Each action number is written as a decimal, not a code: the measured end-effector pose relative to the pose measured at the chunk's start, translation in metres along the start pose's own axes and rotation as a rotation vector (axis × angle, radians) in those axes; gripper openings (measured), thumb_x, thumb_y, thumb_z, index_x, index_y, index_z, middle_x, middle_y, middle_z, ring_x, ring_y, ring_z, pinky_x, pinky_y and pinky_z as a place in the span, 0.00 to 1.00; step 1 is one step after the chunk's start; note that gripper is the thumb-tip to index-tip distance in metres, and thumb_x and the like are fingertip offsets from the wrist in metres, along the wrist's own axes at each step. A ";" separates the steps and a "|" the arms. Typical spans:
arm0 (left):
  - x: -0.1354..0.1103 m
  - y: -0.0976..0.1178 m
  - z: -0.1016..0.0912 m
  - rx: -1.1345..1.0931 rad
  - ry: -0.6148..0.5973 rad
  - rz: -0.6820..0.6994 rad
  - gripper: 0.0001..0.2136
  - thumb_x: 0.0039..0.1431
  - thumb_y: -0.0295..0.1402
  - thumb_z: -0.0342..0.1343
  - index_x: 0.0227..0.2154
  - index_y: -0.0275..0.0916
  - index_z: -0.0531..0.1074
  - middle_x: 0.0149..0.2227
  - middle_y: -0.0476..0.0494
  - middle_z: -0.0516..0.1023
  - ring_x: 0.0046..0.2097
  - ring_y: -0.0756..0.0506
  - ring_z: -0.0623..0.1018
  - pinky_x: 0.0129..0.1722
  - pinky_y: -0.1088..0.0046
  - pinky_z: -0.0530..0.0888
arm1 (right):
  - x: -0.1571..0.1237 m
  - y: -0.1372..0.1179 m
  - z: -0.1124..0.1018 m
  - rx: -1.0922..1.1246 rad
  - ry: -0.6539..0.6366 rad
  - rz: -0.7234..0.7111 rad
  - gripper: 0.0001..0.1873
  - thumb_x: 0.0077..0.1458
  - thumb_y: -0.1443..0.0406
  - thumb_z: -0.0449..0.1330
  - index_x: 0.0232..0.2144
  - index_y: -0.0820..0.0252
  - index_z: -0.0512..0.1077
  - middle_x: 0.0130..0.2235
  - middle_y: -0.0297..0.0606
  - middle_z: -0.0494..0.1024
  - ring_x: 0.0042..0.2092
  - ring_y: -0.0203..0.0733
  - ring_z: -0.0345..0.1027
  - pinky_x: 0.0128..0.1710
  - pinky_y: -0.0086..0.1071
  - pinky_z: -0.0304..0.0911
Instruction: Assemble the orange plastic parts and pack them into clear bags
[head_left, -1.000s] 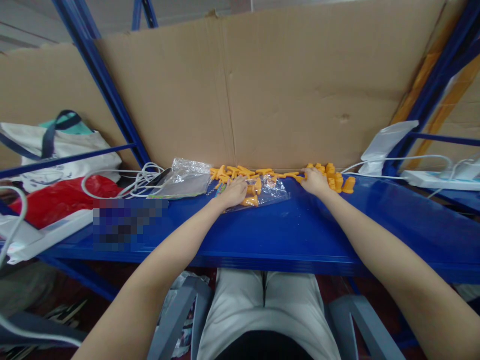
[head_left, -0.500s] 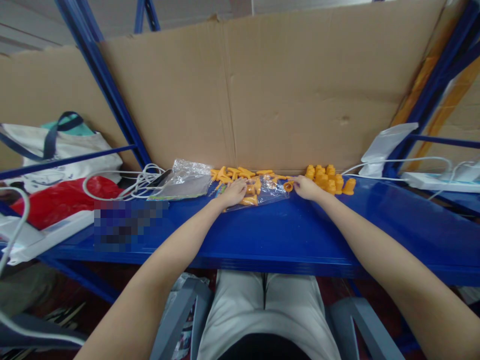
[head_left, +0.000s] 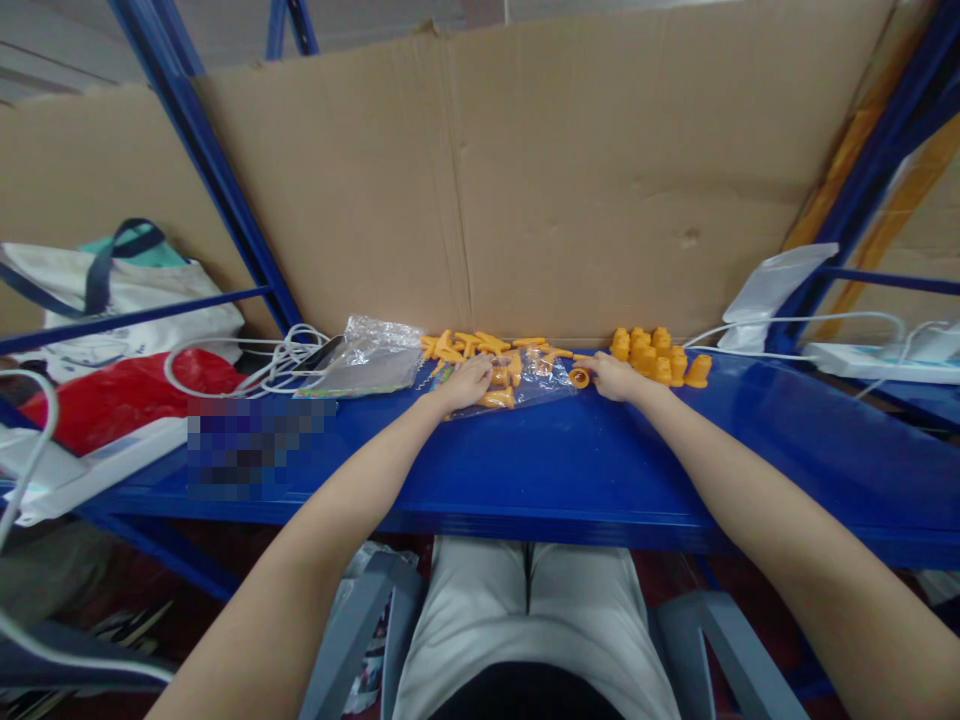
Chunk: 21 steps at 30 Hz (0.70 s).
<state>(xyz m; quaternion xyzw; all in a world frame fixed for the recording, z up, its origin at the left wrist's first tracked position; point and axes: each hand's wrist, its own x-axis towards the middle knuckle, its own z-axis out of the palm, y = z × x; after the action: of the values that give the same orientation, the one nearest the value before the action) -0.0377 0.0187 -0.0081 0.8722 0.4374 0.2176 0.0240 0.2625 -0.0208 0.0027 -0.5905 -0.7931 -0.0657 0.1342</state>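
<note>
Orange cup (head_left: 578,378) pinched at the end of the clear bag (head_left: 546,388)

Near the middle of the table's (head_left: 585,460) back edge, the cup is held, round opening showing, by the fingertips of the right hand (head_left: 615,378). A second ago, that hand was placed farther right, beside the grouped cups (head_left: 652,352); since half a second ago, the bag's right end has been shifted slightly rightward. Orange pieces (head_left: 498,399) are seen in the bag, partly hidden by the left hand (head_left: 469,386) laid on it; whether its fingers are spread or pressed together cannot be told. Behind, more orange parts (head_left: 469,346) are heaped along the back edge, backed by a cardboard panel (head_left: 570,180). Toward the back-left corner, a plastic packet (head_left: 371,365) and white cables (head_left: 294,362) are seen.
</note>
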 end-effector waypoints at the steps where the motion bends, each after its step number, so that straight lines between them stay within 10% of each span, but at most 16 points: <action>1: 0.000 0.000 0.000 0.008 0.002 -0.002 0.13 0.62 0.30 0.43 0.40 0.38 0.73 0.59 0.37 0.70 0.64 0.39 0.64 0.63 0.51 0.59 | -0.001 0.000 0.000 -0.022 -0.004 0.006 0.23 0.54 0.74 0.53 0.50 0.56 0.73 0.43 0.46 0.73 0.44 0.47 0.69 0.42 0.34 0.63; 14: -0.004 0.009 -0.004 -0.028 0.002 -0.068 0.16 0.63 0.29 0.42 0.49 0.37 0.70 0.61 0.35 0.68 0.64 0.38 0.63 0.64 0.49 0.56 | 0.001 0.003 -0.007 0.289 0.288 0.061 0.16 0.60 0.66 0.51 0.50 0.62 0.67 0.44 0.47 0.77 0.44 0.48 0.70 0.44 0.38 0.63; 21: -0.005 0.008 -0.005 -0.051 -0.010 -0.048 0.12 0.61 0.27 0.42 0.37 0.39 0.72 0.61 0.38 0.67 0.66 0.39 0.61 0.64 0.49 0.55 | -0.010 -0.024 -0.037 -0.036 0.263 0.009 0.19 0.58 0.62 0.57 0.51 0.56 0.73 0.48 0.49 0.78 0.52 0.58 0.65 0.48 0.47 0.54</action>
<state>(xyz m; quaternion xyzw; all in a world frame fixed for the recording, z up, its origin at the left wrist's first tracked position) -0.0360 0.0091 -0.0037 0.8616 0.4525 0.2236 0.0534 0.2468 -0.0466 0.0364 -0.5828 -0.7646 -0.1561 0.2266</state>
